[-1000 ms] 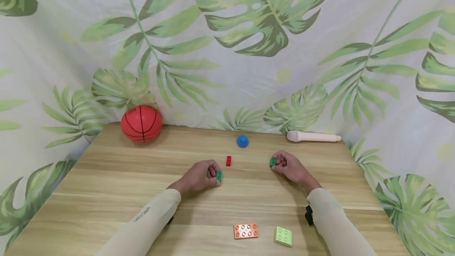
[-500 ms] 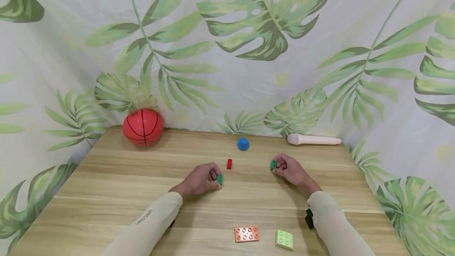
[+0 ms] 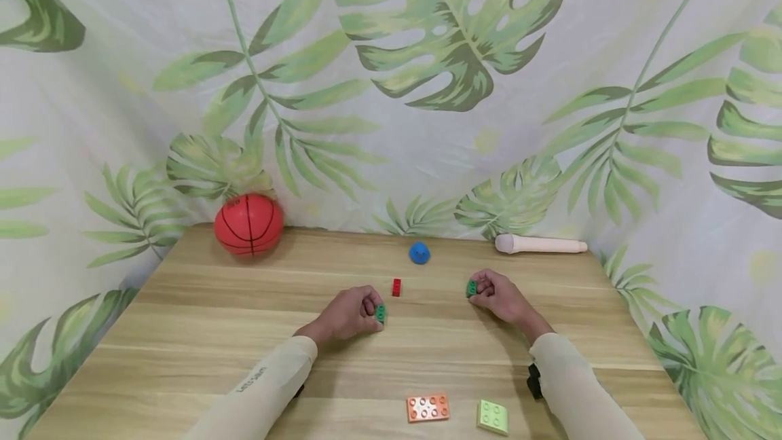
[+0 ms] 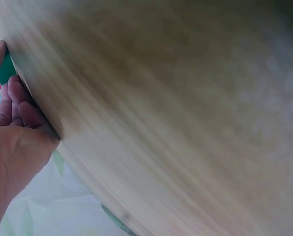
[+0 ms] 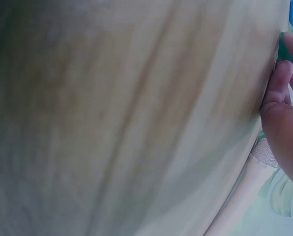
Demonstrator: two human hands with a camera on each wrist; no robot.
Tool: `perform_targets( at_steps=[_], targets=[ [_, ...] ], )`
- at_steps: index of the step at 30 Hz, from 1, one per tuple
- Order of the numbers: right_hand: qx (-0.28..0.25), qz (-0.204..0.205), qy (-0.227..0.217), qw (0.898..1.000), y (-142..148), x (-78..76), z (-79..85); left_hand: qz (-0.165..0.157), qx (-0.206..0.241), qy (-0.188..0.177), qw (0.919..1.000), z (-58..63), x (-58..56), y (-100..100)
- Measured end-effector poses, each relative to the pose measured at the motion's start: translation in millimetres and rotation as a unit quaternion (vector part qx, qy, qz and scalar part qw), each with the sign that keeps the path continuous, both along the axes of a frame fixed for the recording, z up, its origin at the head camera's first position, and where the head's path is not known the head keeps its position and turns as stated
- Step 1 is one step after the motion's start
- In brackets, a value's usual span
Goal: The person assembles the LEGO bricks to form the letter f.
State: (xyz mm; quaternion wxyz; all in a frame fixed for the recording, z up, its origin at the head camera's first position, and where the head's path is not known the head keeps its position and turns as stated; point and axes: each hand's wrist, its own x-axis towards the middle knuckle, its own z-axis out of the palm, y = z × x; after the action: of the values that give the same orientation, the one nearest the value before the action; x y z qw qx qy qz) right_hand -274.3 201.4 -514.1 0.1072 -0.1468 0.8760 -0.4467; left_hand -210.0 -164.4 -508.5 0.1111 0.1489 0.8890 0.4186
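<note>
My left hand pinches a small green toy brick between thumb and fingers, low over the wooden table. In the left wrist view that green brick shows at the left edge, between the fingertips. A second green brick is pinched by my right hand, farther right on the table. The right wrist view catches part of this brick at its right edge. Between the hands, slightly behind the left one, lies a small red brick.
An orange brick and a light green brick lie near the front. Along the back are a red ball, a small blue toy and a pale microphone. A leaf-patterned cloth hangs behind the table.
The whole head view has shifted slightly, with everything lower in the picture. Both hands keep their pinch on the green bricks and stay in nearly the same places on the table.
</note>
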Motion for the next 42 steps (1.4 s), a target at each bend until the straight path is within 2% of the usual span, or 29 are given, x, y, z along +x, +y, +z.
perform_targets(
  at_steps=[9,16,21,26,36,42],
  targets=[
    [-0.002,0.003,0.005,1.000,-0.8,0.0,2.5,0.010,0.004,-0.007,0.9999,-2.4,-1.2,0.9],
    [0.004,0.007,0.013,1.000,-0.8,-1.1,-0.9,0.002,0.004,0.002,1.0000,-4.9,-2.3,-1.8],
    [-0.015,0.014,-0.010,1.000,-8.9,4.2,4.3,0.001,0.005,0.005,1.0000,-4.3,-2.6,-2.1],
    [-0.041,0.031,-0.030,0.998,-35.0,13.0,8.5,0.002,0.011,-0.002,0.9999,-2.5,0.0,-2.0],
    [-0.061,0.125,0.033,0.990,-117.0,29.9,30.3,-0.002,0.004,0.003,1.0000,0.9,0.4,-2.6],
    [-0.040,0.156,0.053,0.986,-146.4,36.7,24.3,-0.003,0.010,-0.001,0.9999,-0.2,0.6,-1.2]
  ],
)
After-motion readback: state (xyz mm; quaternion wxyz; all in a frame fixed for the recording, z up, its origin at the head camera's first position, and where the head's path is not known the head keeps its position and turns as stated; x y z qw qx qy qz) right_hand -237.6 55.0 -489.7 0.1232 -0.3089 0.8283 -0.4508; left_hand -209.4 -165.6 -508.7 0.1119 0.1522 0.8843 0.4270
